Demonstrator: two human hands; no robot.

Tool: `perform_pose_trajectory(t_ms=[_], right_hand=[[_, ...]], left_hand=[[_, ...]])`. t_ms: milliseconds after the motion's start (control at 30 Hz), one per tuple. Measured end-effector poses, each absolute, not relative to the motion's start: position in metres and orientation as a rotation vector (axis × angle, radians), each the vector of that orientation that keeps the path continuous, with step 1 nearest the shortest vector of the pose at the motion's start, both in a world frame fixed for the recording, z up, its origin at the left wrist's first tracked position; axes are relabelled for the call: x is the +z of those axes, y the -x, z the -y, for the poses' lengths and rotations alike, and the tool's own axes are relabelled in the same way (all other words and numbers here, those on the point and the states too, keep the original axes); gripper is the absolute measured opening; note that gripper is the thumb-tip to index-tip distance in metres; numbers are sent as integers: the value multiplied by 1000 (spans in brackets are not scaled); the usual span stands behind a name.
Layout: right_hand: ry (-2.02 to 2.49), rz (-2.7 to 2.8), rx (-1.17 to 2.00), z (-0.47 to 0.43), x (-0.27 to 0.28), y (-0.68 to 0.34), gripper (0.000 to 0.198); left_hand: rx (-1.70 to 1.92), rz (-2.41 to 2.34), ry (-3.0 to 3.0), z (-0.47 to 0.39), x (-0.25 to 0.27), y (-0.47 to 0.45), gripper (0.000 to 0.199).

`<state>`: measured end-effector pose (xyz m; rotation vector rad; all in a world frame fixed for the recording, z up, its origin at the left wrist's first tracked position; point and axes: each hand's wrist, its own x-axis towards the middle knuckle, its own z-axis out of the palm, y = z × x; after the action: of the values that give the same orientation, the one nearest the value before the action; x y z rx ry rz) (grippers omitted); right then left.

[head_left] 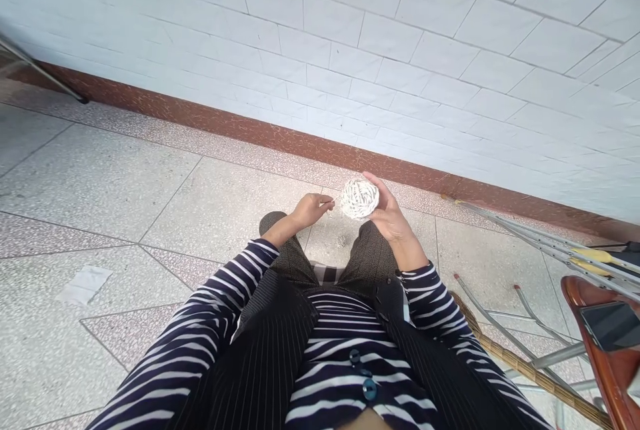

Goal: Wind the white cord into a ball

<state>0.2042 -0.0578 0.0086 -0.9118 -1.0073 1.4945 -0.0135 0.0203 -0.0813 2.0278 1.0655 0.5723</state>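
Note:
A round ball of white cord [360, 199], its strands crossing in layers, rests in my right hand [391, 220]. The fingers and thumb of that hand curl around its right side. Just left of the ball, my left hand [311, 210] is closed in a pinch, with a bit of white cord [333, 201] barely showing at the fingertips. Whether this bit runs on to the ball is too fine to make out. Both hands are held above my knees. Below, between my legs, a small pale tangled bundle [341, 241] lies on the floor.
A tiled wall [320, 37] with a reddish baseboard [240, 120] stands ahead. At right are metal crutches [540, 240], a straw broom handle [535, 367], and a brown wooden seat [595, 377] with a phone [613, 325]. White paper [87, 285] lies on the floor at left.

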Motion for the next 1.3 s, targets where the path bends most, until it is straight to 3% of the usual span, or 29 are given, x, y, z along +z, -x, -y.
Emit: perform_pose_trajectory(t_ms=[200, 533, 667, 833, 900, 1067, 1300], right_hand=[[1019, 806, 1263, 35, 7, -203, 63], [1877, 1486, 669, 43, -31, -206, 73], [1908, 1568, 930, 49, -51, -198, 65], [1483, 1277, 1767, 56, -50, -207, 54], [1322, 1112, 1922, 61, -47, -212, 52], [1104, 953, 1833, 73, -35, -214, 58], [943, 997, 1693, 71, -5, -205, 83]], left_hand=[[529, -1026, -2128, -6, -77, 14, 33], [532, -785, -2695, 11, -34, 6, 27], [493, -706, -2893, 4, -24, 1, 28], [602, -685, -2869, -7, -28, 6, 29], [664, -766, -2752, -12, -34, 10, 27], [701, -941, -2328, -18, -56, 11, 19], [682, -792, -1803, -6, -75, -4, 28]])
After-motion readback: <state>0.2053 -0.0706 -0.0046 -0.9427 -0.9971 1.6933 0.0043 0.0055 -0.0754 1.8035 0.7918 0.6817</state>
